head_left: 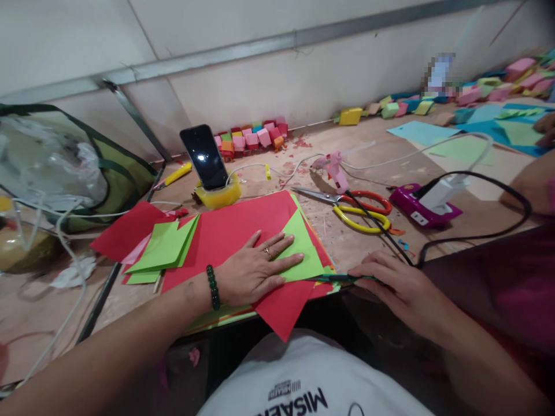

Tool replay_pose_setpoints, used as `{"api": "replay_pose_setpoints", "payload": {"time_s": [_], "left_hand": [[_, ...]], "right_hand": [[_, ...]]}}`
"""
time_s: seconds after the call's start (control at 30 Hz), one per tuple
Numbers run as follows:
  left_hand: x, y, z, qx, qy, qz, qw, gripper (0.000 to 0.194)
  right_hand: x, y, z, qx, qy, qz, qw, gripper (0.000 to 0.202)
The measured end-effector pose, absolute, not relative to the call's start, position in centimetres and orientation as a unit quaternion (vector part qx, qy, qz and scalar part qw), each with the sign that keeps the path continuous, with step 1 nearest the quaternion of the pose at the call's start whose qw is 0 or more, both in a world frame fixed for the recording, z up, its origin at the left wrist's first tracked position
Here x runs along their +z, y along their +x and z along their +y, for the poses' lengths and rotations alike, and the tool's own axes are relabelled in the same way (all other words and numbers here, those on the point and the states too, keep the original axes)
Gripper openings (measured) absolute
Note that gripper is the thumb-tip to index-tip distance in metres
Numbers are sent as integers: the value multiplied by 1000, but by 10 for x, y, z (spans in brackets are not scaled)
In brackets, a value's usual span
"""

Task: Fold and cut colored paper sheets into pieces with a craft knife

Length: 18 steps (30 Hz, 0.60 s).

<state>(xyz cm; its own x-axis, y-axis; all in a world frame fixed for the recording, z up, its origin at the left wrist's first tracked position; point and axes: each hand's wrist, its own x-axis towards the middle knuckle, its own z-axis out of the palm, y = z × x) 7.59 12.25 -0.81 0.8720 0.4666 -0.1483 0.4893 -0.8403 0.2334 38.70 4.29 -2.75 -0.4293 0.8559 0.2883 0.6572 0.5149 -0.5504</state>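
Head: right hand (399,289) grips slim tool (335,278), axis crosswise, tip left; left hand (254,267) spread on green paper (309,249).

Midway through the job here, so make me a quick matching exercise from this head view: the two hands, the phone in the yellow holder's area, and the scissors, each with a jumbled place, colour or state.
1. Left hand
2. Right hand
3. Black-screened phone
4. Scissors

A. Propped in a yellow holder
B. Gripping a thin dark tool
C. Red and yellow at the handles
D. Flat on green paper

Pairs: 1-D, 2-B, 3-A, 4-C
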Motion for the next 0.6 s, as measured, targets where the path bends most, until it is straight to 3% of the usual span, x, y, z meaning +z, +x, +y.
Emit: {"api": "replay_pose_setpoints", "payload": {"time_s": [0.6], "left_hand": [[-12,92,110,-33,951,269,148,52]], "right_hand": [[-27,392,32,166,-471,-823,269,18]]}}
